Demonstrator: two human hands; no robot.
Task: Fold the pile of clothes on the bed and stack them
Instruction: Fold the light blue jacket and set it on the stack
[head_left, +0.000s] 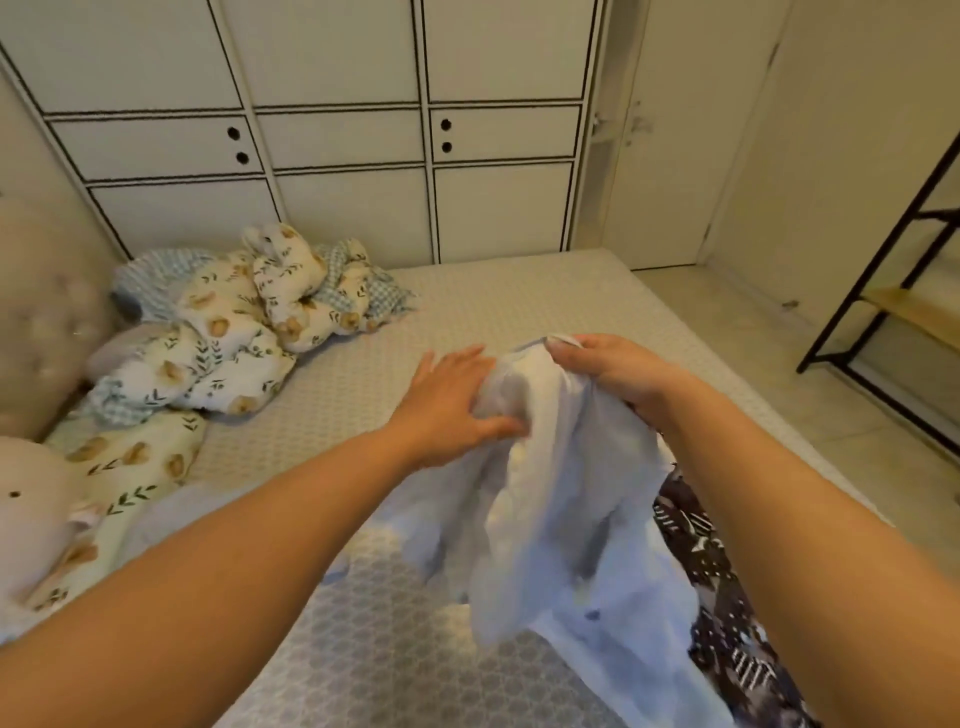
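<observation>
Right hand (618, 376) grips the top edge of a white garment (561, 499), holding it up over the bed (363, 623). Left hand (447, 410) is flat, fingers straight, pressed against the cloth. Dark patterned clothing (727, 597) lies beneath it. Crumpled blanket (234, 338) sits near the headboard.

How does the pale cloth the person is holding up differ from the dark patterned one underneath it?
The white garment is plain and pale; the dark patterned cloth is brown-black with white marks. The white garment is lifted, gripped by the right hand and touched by the left hand, while the dark patterned cloth lies on the bed, partly covered. Both are unfolded.
</observation>
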